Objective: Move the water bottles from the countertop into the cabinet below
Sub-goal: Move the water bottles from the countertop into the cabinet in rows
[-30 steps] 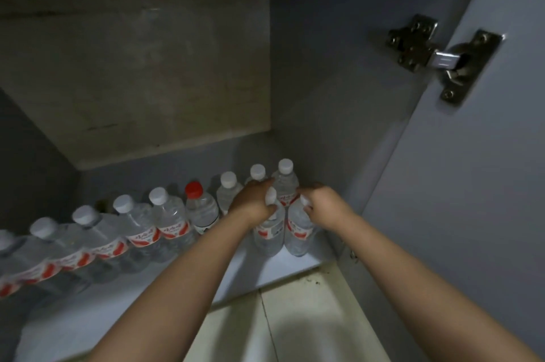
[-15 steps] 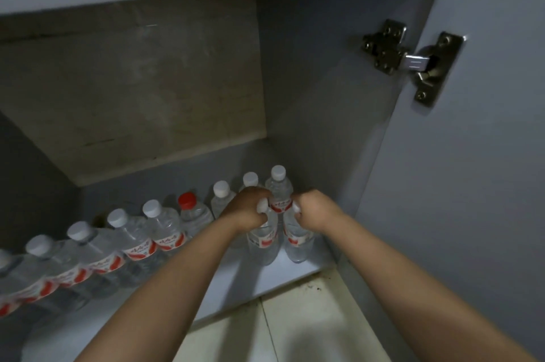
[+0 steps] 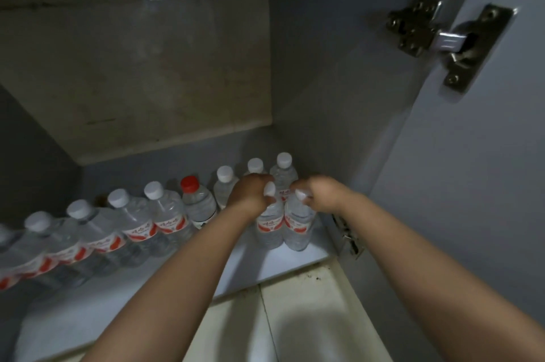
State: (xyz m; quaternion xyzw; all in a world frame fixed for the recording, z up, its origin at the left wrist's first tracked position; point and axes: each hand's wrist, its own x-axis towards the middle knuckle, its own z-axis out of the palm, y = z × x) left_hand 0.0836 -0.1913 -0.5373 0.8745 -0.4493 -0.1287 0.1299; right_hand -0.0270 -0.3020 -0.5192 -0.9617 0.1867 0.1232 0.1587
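Both hands are inside the cabinet (image 3: 309,52), each closed around the neck of one water bottle. Left hand (image 3: 250,193) holds the left bottle (image 3: 269,226), right hand (image 3: 320,193) holds the right bottle (image 3: 298,223); the two stand upright and touch each other on the cabinet floor (image 3: 88,302), near the right wall. Behind them a row of bottles (image 3: 132,220) runs to the left, one with a red cap (image 3: 189,183). On the open door (image 3: 486,184) a metal hinge (image 3: 442,40) shows.

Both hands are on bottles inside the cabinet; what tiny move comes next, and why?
Probably let go: the left hand and right hand grip the necks of two clear plastic white-capped bottles already upright on the white cabinet shelf.
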